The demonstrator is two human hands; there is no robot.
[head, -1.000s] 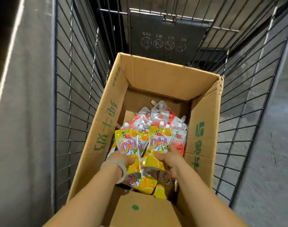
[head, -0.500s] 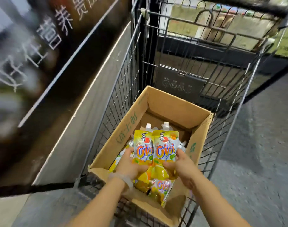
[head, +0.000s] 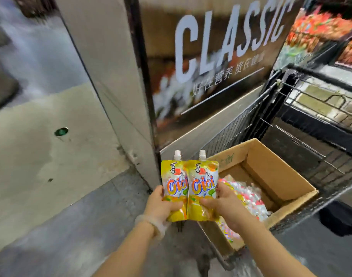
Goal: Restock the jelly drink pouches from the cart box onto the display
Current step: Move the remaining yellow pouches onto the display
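Both bare forearms reach forward from the bottom of view, close together. The left hand (head: 163, 203) has its thumb curled across the front of a yellow pouch (head: 174, 188), fingers hidden behind, with a pale band at the wrist. The right hand (head: 223, 203) pinches the second yellow pouch (head: 203, 186) beside it, thumb on the front, palm turned inward.

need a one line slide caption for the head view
Both hands, left hand and right hand, hold two yellow jelly pouches upright beside the open cardboard box in the wire cart.
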